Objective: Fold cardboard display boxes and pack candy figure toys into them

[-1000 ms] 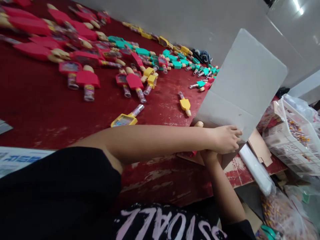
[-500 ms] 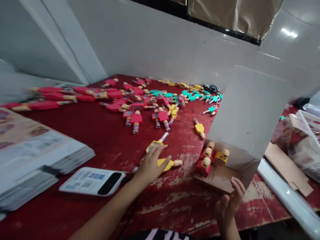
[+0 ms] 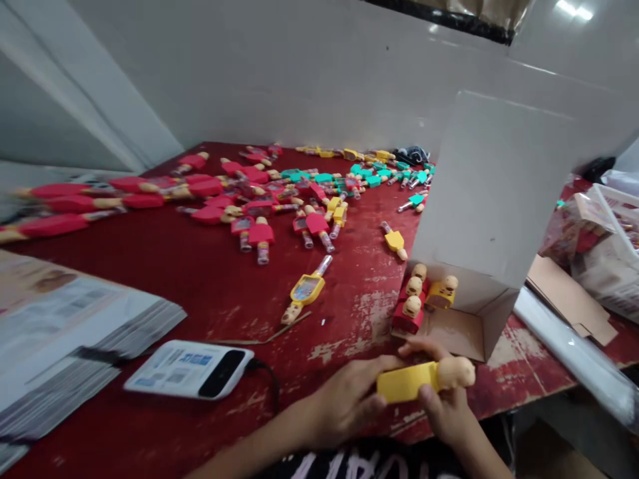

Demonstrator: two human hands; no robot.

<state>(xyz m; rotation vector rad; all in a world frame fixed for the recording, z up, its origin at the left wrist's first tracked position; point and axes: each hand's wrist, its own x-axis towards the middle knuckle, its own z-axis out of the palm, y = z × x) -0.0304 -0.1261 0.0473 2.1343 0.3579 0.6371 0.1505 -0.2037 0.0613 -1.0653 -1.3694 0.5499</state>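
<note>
Low in front of me, a yellow toy with a beige head [image 3: 407, 383] is held between both hands. My left hand [image 3: 349, 399] grips its left end, and my right hand [image 3: 446, 406] is closed round it near the head. Just beyond stands an open cardboard box [image 3: 492, 326] with its lid raised. Inside, several red toys [image 3: 408, 316] line the left side, and a yellow toy [image 3: 442, 293] is at the back. Another yellow toy with a clear tube [image 3: 307, 289] lies on the red table [image 3: 210, 286], left of the box.
Red, green and yellow toys are spread along the back. A white device [image 3: 187, 369] with a cable and a stack of printed sheets [image 3: 100, 319] are at left. Flat cardboard [image 3: 569, 299], a clear-wrapped roll [image 3: 574, 359] and a white basket [image 3: 614, 219] are at right.
My left hand has picked up a yellow toy from the table and moved right with it. My right hand has come in from the box edge and closed on it. The view has shifted.
</note>
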